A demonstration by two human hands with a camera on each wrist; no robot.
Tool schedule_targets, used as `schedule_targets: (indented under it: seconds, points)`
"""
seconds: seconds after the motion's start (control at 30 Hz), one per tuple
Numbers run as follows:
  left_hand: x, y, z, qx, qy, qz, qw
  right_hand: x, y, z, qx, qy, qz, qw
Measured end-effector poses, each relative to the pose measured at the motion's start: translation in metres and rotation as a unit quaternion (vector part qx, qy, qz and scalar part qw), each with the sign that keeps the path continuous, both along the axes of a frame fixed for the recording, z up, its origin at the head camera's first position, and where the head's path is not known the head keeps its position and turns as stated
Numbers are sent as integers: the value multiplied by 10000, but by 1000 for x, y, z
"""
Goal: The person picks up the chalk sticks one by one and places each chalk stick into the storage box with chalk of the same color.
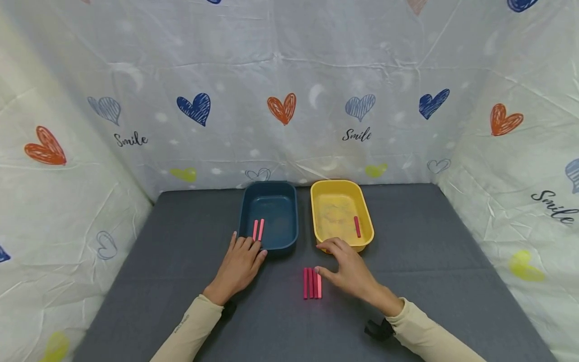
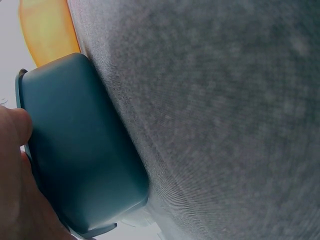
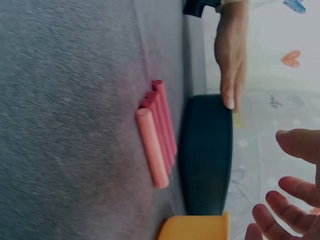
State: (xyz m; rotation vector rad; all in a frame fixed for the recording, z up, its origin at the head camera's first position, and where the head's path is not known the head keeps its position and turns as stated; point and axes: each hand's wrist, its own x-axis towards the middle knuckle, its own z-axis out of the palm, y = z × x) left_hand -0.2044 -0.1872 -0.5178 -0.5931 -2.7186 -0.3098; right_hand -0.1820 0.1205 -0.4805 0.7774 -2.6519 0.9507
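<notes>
My left hand (image 1: 241, 261) rests on the near-left rim of a dark blue tub (image 1: 275, 206); in the left wrist view its thumb (image 2: 19, 125) lies along the rim. Inside that tub are two light pink sticks (image 1: 261, 229). With fingers spread and nothing between them, my right hand (image 1: 350, 269) hovers by the near edge of a yellow tub (image 1: 334, 187), beside a row of sticks. The row has three dark pink sticks (image 1: 310, 283) and one light pink stick (image 3: 152, 148) at its right end. One dark red stick (image 1: 357, 227) lies in the yellow tub.
Both tubs stand side by side at the back of a table with a grey cloth (image 1: 199, 226). A white sheet printed with hearts (image 1: 316, 75) hangs close behind them and along both sides. A black strap (image 1: 379, 330) shows under my right wrist.
</notes>
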Motion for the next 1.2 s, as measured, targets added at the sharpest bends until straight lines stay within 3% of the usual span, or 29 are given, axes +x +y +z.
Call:
schedule_targets:
  seconds: [0.5, 0.77, 1.07, 1.2]
  points:
    - [0, 1, 0, -53, -60, -1, 10000, 7, 6, -25, 236, -879, 109, 9958]
    - [0, 1, 1, -68, -96, 17, 9999, 4, 11, -35, 330, -902, 287, 9950]
    - [0, 0, 1, -75, 5, -36, 10000, 0, 14, -46, 543, -1476, 364, 9869]
    - [0, 0, -1, -83, 14, -38, 10000, 0, 13, -47, 622, -1505, 459, 9856]
